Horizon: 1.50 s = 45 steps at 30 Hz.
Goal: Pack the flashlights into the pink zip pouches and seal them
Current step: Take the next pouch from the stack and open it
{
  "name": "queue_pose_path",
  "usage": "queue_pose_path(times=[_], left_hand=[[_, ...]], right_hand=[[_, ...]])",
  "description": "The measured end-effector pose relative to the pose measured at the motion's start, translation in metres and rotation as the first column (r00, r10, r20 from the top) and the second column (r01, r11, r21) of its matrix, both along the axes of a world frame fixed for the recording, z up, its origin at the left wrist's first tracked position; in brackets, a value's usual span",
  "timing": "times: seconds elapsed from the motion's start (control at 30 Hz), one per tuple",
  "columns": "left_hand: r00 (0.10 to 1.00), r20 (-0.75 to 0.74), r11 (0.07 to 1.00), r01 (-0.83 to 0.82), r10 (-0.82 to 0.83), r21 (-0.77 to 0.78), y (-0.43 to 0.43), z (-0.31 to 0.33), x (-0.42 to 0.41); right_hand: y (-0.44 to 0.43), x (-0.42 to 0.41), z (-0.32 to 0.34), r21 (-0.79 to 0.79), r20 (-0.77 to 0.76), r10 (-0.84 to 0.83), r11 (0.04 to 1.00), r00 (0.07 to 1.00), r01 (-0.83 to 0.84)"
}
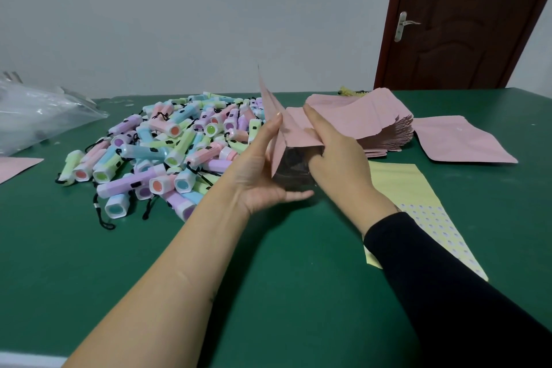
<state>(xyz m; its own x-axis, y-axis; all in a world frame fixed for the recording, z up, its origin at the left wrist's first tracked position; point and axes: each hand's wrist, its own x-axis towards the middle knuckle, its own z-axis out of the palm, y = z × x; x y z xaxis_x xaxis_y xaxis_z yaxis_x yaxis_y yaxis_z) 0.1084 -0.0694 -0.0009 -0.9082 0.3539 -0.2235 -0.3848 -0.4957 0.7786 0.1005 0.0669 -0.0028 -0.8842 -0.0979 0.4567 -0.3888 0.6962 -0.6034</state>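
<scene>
A heap of pastel flashlights [167, 152] with black wrist cords lies on the green table [268, 293], left of centre. Both hands hold one pink zip pouch [295, 128] with a clear window above the table. My left hand [268, 176] cups its left side with the thumb under the bottom. My right hand [334, 152] pinches the pouch's upper flap, with some fingers tucked behind or inside the clear part. What the pouch holds is too dark to tell. A stack of flat pink pouches [376, 122] lies just behind my right hand.
One loose pink pouch [460, 140] lies at the right, another [15, 167] at the left edge. A yellow sticker sheet [418, 206] sits under my right forearm. A clear plastic bag [38, 116] is at the far left. A brown door [466, 17] stands behind the table.
</scene>
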Motion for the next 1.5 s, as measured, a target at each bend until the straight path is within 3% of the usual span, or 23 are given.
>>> queue_pose_path(times=[0.1,0.27,0.43,0.77,0.97,1.27,1.5], left_hand=[[0.999,0.023,0.998,-0.028,0.027,0.047,0.003,-0.001,-0.001],[0.999,0.05,0.992,-0.02,0.014,0.125,0.007,-0.001,0.001],[0.995,0.087,0.986,-0.069,0.056,0.15,0.003,-0.001,0.001],[0.978,-0.133,0.968,0.183,-0.162,0.172,0.005,0.0,0.006],[0.928,-0.274,0.944,0.298,-0.253,0.139,0.01,-0.004,0.007],[0.972,-0.174,0.974,0.183,-0.159,0.132,0.011,-0.004,0.005],[0.996,-0.082,0.995,0.052,-0.045,0.085,0.011,-0.004,0.002]], right_hand=[[-0.001,0.001,0.002,-0.055,-0.032,-0.063,0.997,0.998,0.061],[0.001,0.002,0.005,-0.006,-0.127,-0.095,0.995,0.987,0.095],[-0.001,0.003,0.006,-0.087,-0.234,-0.069,0.995,0.97,0.05],[-0.007,0.002,0.005,0.145,-0.138,0.014,0.989,0.99,0.006],[-0.01,0.004,0.002,0.071,-0.128,0.037,0.997,0.991,-0.028],[-0.006,0.0,0.004,-0.013,-0.19,-0.053,0.999,0.98,0.052],[0.005,-0.006,0.005,-0.149,-0.127,-0.127,0.983,0.984,0.108]])
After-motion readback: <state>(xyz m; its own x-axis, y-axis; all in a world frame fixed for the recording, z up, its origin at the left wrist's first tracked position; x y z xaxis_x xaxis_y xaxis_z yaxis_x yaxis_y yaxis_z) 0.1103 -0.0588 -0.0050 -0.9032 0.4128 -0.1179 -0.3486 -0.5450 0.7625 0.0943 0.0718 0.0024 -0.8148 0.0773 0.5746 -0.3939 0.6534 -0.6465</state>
